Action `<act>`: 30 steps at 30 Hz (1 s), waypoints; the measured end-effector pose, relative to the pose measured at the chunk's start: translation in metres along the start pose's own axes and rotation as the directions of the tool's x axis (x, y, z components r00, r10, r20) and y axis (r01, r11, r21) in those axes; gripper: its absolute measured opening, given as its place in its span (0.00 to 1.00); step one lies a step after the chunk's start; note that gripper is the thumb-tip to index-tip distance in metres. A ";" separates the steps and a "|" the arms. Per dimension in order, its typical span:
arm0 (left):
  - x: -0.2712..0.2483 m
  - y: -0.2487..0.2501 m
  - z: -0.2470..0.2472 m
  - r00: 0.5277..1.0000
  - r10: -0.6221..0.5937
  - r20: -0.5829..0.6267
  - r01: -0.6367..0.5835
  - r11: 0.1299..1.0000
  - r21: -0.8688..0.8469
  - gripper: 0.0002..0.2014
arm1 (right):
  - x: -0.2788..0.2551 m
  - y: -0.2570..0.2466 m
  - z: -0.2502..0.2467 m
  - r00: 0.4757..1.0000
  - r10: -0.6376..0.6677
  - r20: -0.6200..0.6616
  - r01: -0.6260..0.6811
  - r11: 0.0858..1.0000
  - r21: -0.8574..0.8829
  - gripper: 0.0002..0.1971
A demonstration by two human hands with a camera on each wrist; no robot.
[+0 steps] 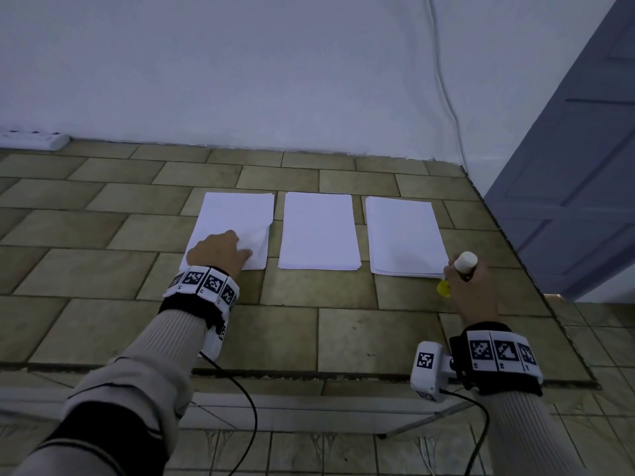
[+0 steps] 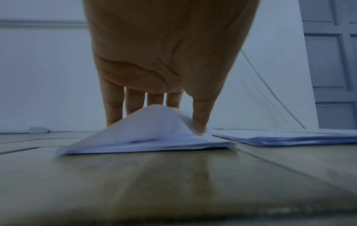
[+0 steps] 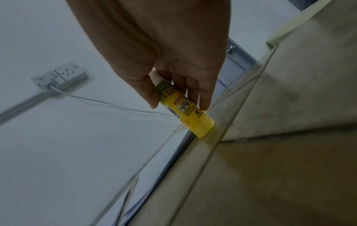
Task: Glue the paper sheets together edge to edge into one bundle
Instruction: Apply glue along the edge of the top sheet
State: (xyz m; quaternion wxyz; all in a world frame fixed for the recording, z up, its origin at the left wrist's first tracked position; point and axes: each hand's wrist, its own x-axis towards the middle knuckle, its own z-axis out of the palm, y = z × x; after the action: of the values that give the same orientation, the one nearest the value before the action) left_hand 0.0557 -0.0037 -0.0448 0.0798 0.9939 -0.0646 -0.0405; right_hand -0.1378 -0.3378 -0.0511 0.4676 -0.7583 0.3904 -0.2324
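Paper sheets [image 1: 318, 231] lie in three separate stacks on our surface [image 1: 343, 338], nothing joined yet. Our left hand [image 1: 220, 250] pinches up the left stack's top sheet; our right hand [image 1: 472, 286] grips the glue stick [image 3: 185, 110].

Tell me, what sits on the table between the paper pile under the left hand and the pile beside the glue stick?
A third paper stack lies there, flat and untouched, with strips of bare tabletop either side. The head view shows it.
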 end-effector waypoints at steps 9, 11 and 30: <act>-0.036 0.018 -0.034 0.942 0.321 -0.096 -0.331 0.850 -0.410 0.22 | 0.002 0.013 -0.003 0.999 0.005 0.047 -0.002 0.998 -0.062 0.16; -0.048 0.025 -0.037 0.880 0.475 0.020 -0.410 0.780 -0.473 0.20 | 0.003 0.015 -0.004 0.998 0.005 0.057 -0.001 0.998 -0.069 0.16; -0.092 0.015 0.007 0.621 0.629 0.468 -0.619 0.760 -0.199 0.32 | -0.006 0.002 -0.001 0.980 -0.077 0.182 0.087 0.995 -0.049 0.26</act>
State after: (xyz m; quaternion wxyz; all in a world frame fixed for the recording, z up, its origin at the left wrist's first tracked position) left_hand -0.0374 -0.0073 -0.0432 0.0780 0.8611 -0.4230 -0.2711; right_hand -0.1421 -0.3340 -0.0524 0.4694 -0.8045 0.3213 -0.1709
